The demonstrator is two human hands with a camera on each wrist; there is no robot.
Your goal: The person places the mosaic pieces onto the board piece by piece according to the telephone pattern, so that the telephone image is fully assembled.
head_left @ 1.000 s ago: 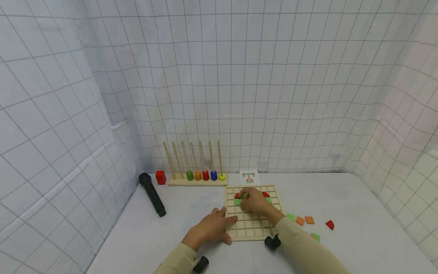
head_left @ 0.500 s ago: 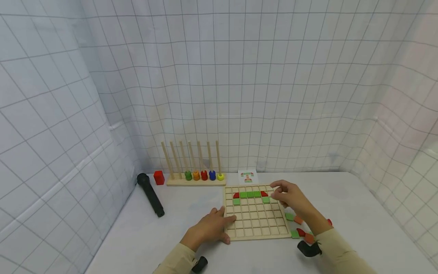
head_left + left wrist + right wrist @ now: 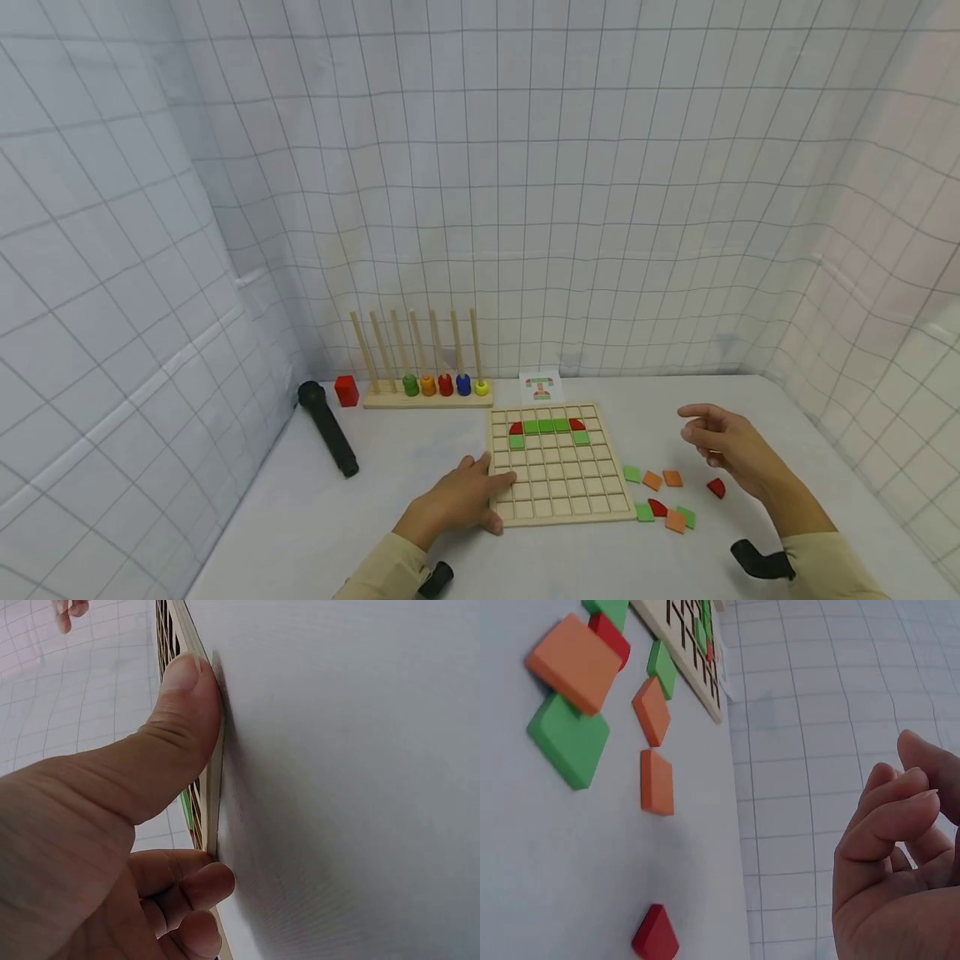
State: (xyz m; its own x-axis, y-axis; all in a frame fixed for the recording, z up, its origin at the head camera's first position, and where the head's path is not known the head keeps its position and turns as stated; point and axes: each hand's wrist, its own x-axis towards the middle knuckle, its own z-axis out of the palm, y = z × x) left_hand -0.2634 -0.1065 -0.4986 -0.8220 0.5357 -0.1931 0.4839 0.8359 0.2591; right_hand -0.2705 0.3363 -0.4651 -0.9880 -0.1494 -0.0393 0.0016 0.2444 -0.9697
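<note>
Grid board (image 3: 561,490) flat on the worktop (image 3: 408,454), with three green squares (image 3: 546,426) in a row between two red quarter-circles (image 3: 516,428), plus another green square (image 3: 517,442) under each quarter-circle. Left hand (image 3: 459,498) at the board's left side — fingers spread, index finger over the surface, thumb against the edge. Right hand (image 3: 731,446) raised above the worktop — half-curled, thumb and fingertips apart, nothing held. Between right hand and board, loose green, orange and red tiles (image 3: 652,481), one orange tile (image 3: 574,664) overlapping a green tile (image 3: 570,742).
</note>
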